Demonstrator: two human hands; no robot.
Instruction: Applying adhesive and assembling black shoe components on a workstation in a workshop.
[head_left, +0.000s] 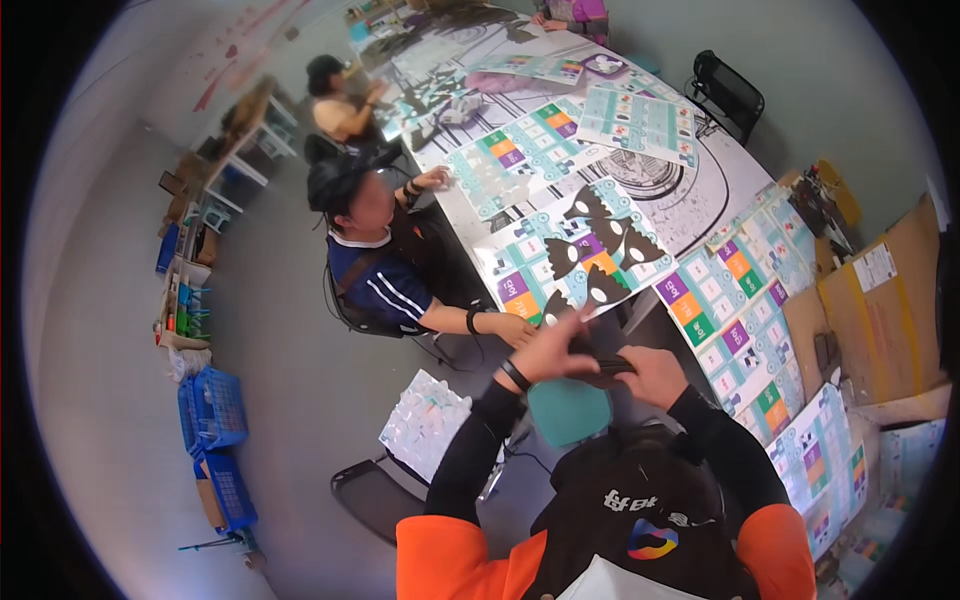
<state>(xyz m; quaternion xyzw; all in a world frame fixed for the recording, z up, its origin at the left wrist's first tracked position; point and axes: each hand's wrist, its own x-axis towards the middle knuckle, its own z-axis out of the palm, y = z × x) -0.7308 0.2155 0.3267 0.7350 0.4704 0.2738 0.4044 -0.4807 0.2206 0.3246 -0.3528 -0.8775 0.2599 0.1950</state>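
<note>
My right hand (pixel 652 376) is closed on a dark flat piece (pixel 604 370), thumb and fingers pinching its edge in front of my apron. My left hand (pixel 553 352) is beside it with thumb and fingers spread, slightly blurred; it appears to hold nothing. Just beyond, several black cut-out pieces (pixel 598 287) with scalloped edges and white oval spots lie spread over a printed sheet (pixel 520 243) at the table's near end. A co-worker's hand (pixel 512 329) reaches in close to my left hand.
More printed sheets (pixel 735 300) cover the right side, beside a cardboard box (pixel 880 300). A teal stool (pixel 570 412) is below my hands. A chair bearing a pale patterned pad (pixel 425 425) stands left. Co-workers sit along the long table (pixel 690 205). Blue crates (pixel 215 408) line the wall.
</note>
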